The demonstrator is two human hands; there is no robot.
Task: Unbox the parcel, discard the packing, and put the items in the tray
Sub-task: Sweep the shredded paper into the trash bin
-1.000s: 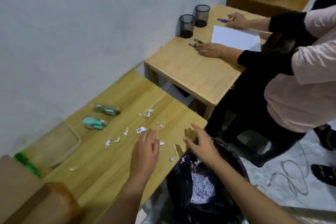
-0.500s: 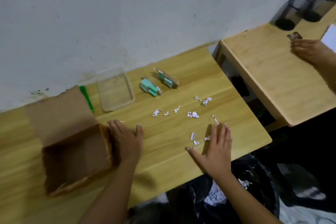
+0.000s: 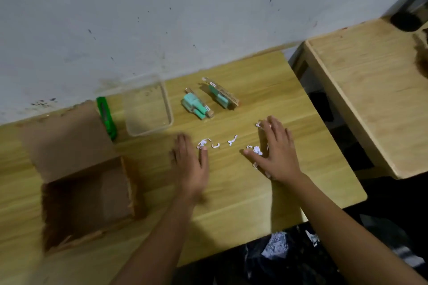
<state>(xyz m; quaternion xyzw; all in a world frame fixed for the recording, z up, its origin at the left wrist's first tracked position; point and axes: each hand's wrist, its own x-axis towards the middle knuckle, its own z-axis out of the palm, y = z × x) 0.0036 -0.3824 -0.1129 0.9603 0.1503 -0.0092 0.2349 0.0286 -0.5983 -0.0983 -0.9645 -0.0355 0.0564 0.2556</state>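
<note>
Both hands have slid forward across the table (image 3: pixel 231 203) since half a second ago: the left hand (image 3: pixel 191 164) has left the box edge and now lies flat near the shreds, while the right hand (image 3: pixel 275 152) has moved up among them. Fingers (image 3: pixel 273 127) of each hand are spread and pressed flat on the wood, gripping nothing.

White paper shreds (image 3: pixel 208 143) lie between the two hands, with a small clump (image 3: pixel 256 150) tucked against the right thumb, so the right hand is nearer most of the packing. My guess is a raking sweep toward the near right edge, where a black bin bag (image 3: pixel 289 259) holding more shreds waits below.

Beyond the fingers, two teal carded items (image 3: pixel 195 104) (image 3: pixel 221 96) lie side by side, long axes running diagonally from far left to near right, just right of the clear tray (image 3: pixel 170 109), which holds nothing. A green utility knife (image 3: pixel 107 118) lies between tray and open cardboard box (image 3: pixel 88 196) at the left.
</note>
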